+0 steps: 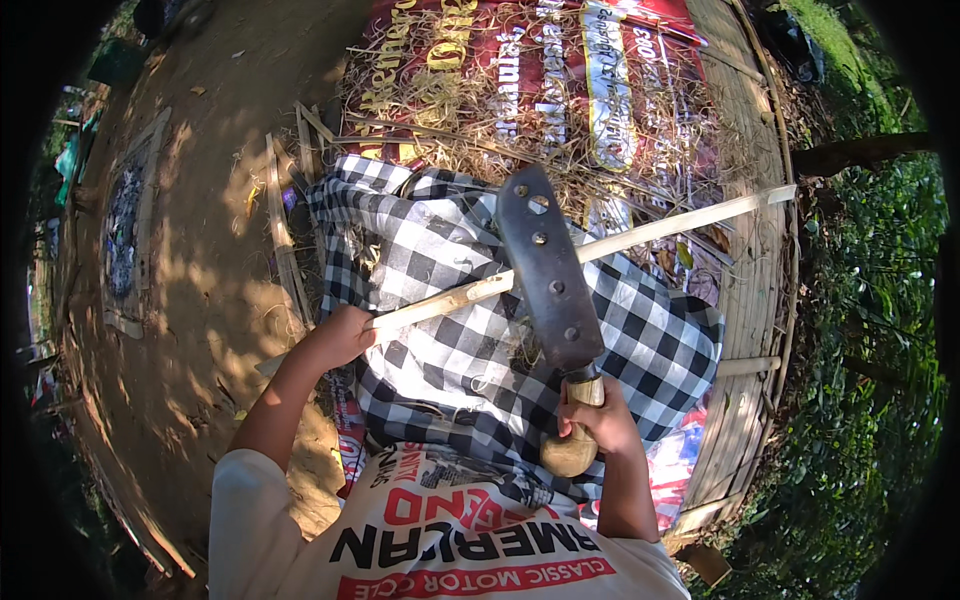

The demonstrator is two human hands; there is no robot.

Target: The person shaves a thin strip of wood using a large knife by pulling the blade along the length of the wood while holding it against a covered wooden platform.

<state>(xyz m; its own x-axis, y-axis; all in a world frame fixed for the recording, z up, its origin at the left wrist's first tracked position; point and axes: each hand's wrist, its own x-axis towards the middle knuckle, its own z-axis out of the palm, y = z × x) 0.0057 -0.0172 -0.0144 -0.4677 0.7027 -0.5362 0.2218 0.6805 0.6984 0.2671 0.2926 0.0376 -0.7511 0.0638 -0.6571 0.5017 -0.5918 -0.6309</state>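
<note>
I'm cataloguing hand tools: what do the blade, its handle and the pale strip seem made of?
Blade: probably steel, dark with a metallic sheen. Handle: likely wood, smooth, its tan surface faintly streaked. Pale strip: bamboo or wood, seemingly unvarnished; its straw colour fits either.

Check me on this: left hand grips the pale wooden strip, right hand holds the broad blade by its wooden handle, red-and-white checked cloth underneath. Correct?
One miss: the head view shows the checked cloth is black and white, not red and white. The rest stands: left hand on the pale wooden strip, right hand on the wooden handle of the broad blade.
</note>
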